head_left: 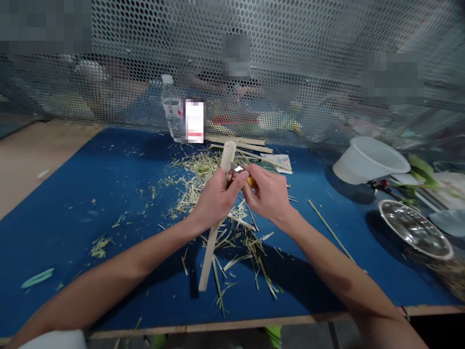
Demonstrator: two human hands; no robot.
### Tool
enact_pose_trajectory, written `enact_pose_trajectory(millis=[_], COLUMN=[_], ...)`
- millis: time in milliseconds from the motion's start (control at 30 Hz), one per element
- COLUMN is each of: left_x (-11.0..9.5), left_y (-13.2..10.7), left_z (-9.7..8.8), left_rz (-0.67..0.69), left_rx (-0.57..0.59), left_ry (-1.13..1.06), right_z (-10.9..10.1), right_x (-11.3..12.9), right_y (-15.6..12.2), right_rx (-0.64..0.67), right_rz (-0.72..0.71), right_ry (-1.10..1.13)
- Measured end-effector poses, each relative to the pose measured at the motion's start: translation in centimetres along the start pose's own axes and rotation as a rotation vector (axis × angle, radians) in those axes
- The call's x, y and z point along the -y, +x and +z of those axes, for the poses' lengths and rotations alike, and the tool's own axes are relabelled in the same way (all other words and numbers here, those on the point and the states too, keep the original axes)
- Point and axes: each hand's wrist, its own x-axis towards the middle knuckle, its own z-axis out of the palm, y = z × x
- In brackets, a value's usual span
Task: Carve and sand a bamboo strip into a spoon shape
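My left hand point(216, 198) is closed around the neck of a pale bamboo spoon point(228, 154). Its rounded head points away from me, and its flat handle point(208, 261) slants down toward the table's front edge. In my right hand point(267, 191) is a knife point(238, 168), with a bit of yellow handle showing between the fingers. The short blade lies against or very near the spoon just below its head; exact contact is hard to make out. My left thumb reaches over beside the blade. Bamboo shavings point(192, 189) lie heaped beneath and around both hands.
A water bottle point(171, 109) and a lit phone point(194, 121) stand by the perforated metal screen point(312, 58). Bamboo strips point(247, 141) and a small packet point(281, 162) lie behind my hands. At right are a white tub point(348, 167) and a steel bowl point(414, 230).
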Motion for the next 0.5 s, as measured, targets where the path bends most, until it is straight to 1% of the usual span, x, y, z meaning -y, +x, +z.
enact_pose_trajectory(millis=[133,200,400,500], left_x=[-0.1,-0.1,0.2,0.3], left_y=[-0.2,-0.3,-0.4,-0.4], left_z=[0.0,0.1,0.2,0.2], left_rz=[0.036,0.05,0.065,0.073], left_rx=[0.015,0.03,0.051,0.023], left_ry=[0.084,0.089,0.063,0.075], right_z=[-0.7,-1.0,-1.3,-1.0], right_x=[-0.7,-1.0,-1.5,-1.2], right_y=[0.3,0.4,0.5,0.4], right_rx=[0.111,0.152,0.17,0.147], right_rz=[-0.074,-0.105,-0.137,-0.119], right_ry=[0.131,0.164,0.122,0.09])
